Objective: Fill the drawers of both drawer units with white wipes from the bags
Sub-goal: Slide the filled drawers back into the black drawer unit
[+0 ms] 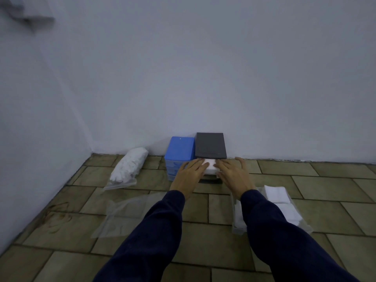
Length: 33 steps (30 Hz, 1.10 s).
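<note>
Two dark blue sleeves (162,231) reach forward over the tiled floor (203,251). Flat clear bag (126,214) lies just left of the left sleeve, looks drained of wipes. Right of the right sleeve, a second bag (284,208) with flat white wipes stacked inside, partly hidden by the arm.

Left hand (191,171) and right hand (234,174) lie side by side, fingers straight and spread, palms down, pressing on a white stack of wipes (210,164) in the pulled-out top drawer of the grey drawer unit (210,146). Neither hand is curled round anything.

Blue drawer unit (179,149) stands touching the grey one on its left; drawers look pushed in. Further left, a full bag of crumpled white wipes (128,165) lies near the corner. Both units back against the white wall (203,78).
</note>
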Each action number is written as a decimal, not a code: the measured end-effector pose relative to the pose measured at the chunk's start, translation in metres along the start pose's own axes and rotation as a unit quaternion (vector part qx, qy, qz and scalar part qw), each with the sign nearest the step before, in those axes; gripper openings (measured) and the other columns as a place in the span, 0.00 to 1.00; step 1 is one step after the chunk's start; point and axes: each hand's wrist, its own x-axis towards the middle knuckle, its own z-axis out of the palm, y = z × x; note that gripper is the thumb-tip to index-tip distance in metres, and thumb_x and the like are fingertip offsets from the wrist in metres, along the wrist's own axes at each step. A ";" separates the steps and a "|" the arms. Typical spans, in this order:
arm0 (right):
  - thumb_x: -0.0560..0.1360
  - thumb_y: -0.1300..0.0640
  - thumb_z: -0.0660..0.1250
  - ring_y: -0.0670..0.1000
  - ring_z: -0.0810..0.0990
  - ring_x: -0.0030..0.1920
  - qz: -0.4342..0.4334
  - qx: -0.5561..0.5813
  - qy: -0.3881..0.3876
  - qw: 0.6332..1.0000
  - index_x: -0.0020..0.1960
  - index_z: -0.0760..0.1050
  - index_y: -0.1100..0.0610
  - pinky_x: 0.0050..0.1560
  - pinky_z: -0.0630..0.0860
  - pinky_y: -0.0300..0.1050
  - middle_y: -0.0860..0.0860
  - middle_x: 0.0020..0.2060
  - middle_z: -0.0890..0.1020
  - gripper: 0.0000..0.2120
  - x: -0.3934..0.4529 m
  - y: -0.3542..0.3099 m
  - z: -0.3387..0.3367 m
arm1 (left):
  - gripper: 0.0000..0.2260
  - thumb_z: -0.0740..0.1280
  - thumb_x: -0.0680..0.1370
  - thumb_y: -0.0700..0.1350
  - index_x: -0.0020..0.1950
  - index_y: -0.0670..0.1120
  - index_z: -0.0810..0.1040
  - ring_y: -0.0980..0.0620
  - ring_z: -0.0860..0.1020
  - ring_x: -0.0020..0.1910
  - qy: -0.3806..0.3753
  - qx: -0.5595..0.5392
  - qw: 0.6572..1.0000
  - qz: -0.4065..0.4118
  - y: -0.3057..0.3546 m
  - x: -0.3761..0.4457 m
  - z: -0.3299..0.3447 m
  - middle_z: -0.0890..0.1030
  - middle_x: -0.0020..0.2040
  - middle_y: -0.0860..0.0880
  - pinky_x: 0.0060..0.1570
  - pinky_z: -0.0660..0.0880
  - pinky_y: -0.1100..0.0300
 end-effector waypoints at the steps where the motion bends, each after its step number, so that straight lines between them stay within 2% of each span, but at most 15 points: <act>1: 0.57 0.57 0.82 0.51 0.83 0.45 -0.006 -0.017 -0.008 1.000 0.46 0.82 0.53 0.54 0.74 0.56 0.51 0.45 0.84 0.19 -0.001 0.001 -0.002 | 0.26 0.75 0.68 0.34 0.65 0.40 0.75 0.41 0.77 0.60 0.002 0.011 1.000 -0.003 0.001 0.000 0.000 0.77 0.62 0.39 0.56 0.74 0.48; 4: 0.49 0.55 0.84 0.51 0.82 0.41 -0.001 -0.049 -0.006 0.999 0.42 0.83 0.50 0.48 0.78 0.56 0.50 0.40 0.82 0.23 -0.001 0.001 -0.006 | 0.26 0.67 0.75 0.33 0.72 0.39 0.66 0.41 0.68 0.68 -0.001 0.002 1.000 -0.017 0.010 0.000 -0.006 0.70 0.69 0.39 0.67 0.65 0.49; 6: 0.46 0.55 0.85 0.52 0.82 0.43 0.010 -0.060 -0.009 0.998 0.40 0.83 0.49 0.48 0.77 0.55 0.52 0.43 0.82 0.23 0.001 0.001 -0.006 | 0.25 0.66 0.75 0.32 0.71 0.39 0.66 0.43 0.68 0.69 0.021 0.007 0.999 -0.026 0.008 0.004 -0.004 0.70 0.69 0.40 0.70 0.60 0.51; 8: 0.47 0.54 0.85 0.53 0.82 0.48 0.018 -0.052 0.004 0.998 0.35 0.83 0.48 0.49 0.76 0.56 0.52 0.49 0.83 0.19 0.006 0.001 -0.010 | 0.25 0.74 0.67 0.32 0.63 0.40 0.76 0.44 0.76 0.61 0.036 0.031 0.999 -0.019 0.006 0.006 -0.008 0.79 0.60 0.42 0.66 0.66 0.49; 10: 0.49 0.54 0.84 0.54 0.82 0.51 0.027 -0.026 0.020 0.999 0.30 0.82 0.48 0.51 0.75 0.56 0.52 0.52 0.82 0.14 0.012 0.000 -0.012 | 0.24 0.82 0.54 0.37 0.49 0.43 0.84 0.46 0.82 0.47 0.043 0.047 0.998 -0.012 0.004 0.010 -0.010 0.84 0.46 0.46 0.51 0.77 0.49; 11: 0.50 0.54 0.84 0.55 0.81 0.53 0.033 -0.010 0.021 0.999 0.29 0.81 0.49 0.53 0.75 0.57 0.53 0.53 0.82 0.14 0.014 0.000 -0.012 | 0.23 0.83 0.51 0.39 0.44 0.45 0.84 0.47 0.82 0.43 0.043 0.040 0.998 -0.021 0.005 0.011 -0.013 0.84 0.42 0.47 0.46 0.78 0.52; 13: 0.53 0.58 0.83 0.58 0.80 0.57 0.036 0.038 0.022 0.998 0.31 0.81 0.54 0.59 0.69 0.60 0.57 0.57 0.81 0.12 0.016 0.003 -0.006 | 0.17 0.83 0.53 0.41 0.38 0.46 0.83 0.47 0.81 0.45 0.066 0.016 0.997 -0.031 0.007 0.014 -0.016 0.83 0.44 0.47 0.46 0.78 0.54; 14: 0.58 0.61 0.81 0.60 0.77 0.60 0.042 0.076 0.021 0.996 0.36 0.82 0.57 0.63 0.65 0.59 0.58 0.60 0.78 0.11 0.018 0.004 -0.003 | 0.13 0.82 0.57 0.40 0.37 0.45 0.82 0.45 0.81 0.49 0.079 -0.004 0.996 -0.032 0.005 0.016 -0.013 0.82 0.49 0.45 0.49 0.77 0.53; 16: 0.70 0.61 0.72 0.58 0.73 0.65 0.075 0.140 0.000 0.987 0.55 0.76 0.61 0.71 0.59 0.54 0.58 0.64 0.74 0.14 0.024 0.006 -0.003 | 0.06 0.75 0.69 0.37 0.44 0.41 0.82 0.42 0.75 0.62 0.084 -0.088 0.991 -0.055 0.002 0.021 -0.011 0.77 0.63 0.40 0.60 0.73 0.52; 17: 0.74 0.60 0.68 0.56 0.73 0.63 0.084 0.155 -0.021 0.984 0.61 0.70 0.60 0.70 0.61 0.51 0.57 0.63 0.75 0.17 0.026 0.007 -0.002 | 0.07 0.70 0.74 0.37 0.52 0.40 0.80 0.44 0.72 0.65 0.080 -0.136 0.984 -0.085 0.001 0.022 -0.010 0.73 0.67 0.41 0.64 0.70 0.55; 19: 0.76 0.57 0.66 0.54 0.73 0.58 0.104 0.168 -0.048 0.979 0.64 0.66 0.58 0.63 0.67 0.47 0.56 0.60 0.76 0.19 0.028 0.009 -0.003 | 0.16 0.64 0.78 0.39 0.66 0.42 0.72 0.47 0.73 0.63 0.059 -0.187 0.971 -0.138 0.001 0.022 -0.010 0.74 0.65 0.43 0.61 0.69 0.61; 21: 0.76 0.57 0.66 0.55 0.74 0.59 0.095 0.166 -0.030 0.981 0.67 0.67 0.58 0.64 0.66 0.45 0.56 0.61 0.77 0.21 0.028 0.009 -0.002 | 0.22 0.64 0.78 0.40 0.72 0.46 0.67 0.48 0.75 0.58 0.060 -0.204 0.965 -0.152 0.000 0.024 -0.011 0.77 0.61 0.44 0.59 0.69 0.63; 24: 0.76 0.59 0.66 0.54 0.74 0.62 0.080 0.171 0.000 0.982 0.66 0.72 0.59 0.65 0.65 0.42 0.56 0.63 0.76 0.19 0.028 0.010 0.001 | 0.19 0.65 0.78 0.40 0.69 0.43 0.71 0.49 0.74 0.63 0.067 -0.186 0.969 -0.150 -0.001 0.026 -0.012 0.76 0.64 0.44 0.63 0.65 0.66; 29: 0.74 0.61 0.68 0.55 0.77 0.55 0.073 0.173 0.011 0.982 0.59 0.76 0.61 0.58 0.72 0.45 0.57 0.56 0.79 0.15 0.033 0.011 0.003 | 0.14 0.66 0.77 0.39 0.63 0.41 0.77 0.49 0.76 0.62 0.099 -0.175 0.967 -0.156 -0.001 0.029 -0.011 0.78 0.62 0.44 0.62 0.65 0.67; 33: 0.73 0.61 0.69 0.56 0.77 0.54 0.079 0.172 0.021 0.982 0.58 0.77 0.62 0.56 0.72 0.45 0.57 0.54 0.80 0.13 0.035 0.011 0.004 | 0.12 0.68 0.75 0.38 0.58 0.40 0.80 0.45 0.79 0.57 0.126 -0.153 0.969 -0.146 0.000 0.030 -0.008 0.81 0.57 0.42 0.59 0.71 0.60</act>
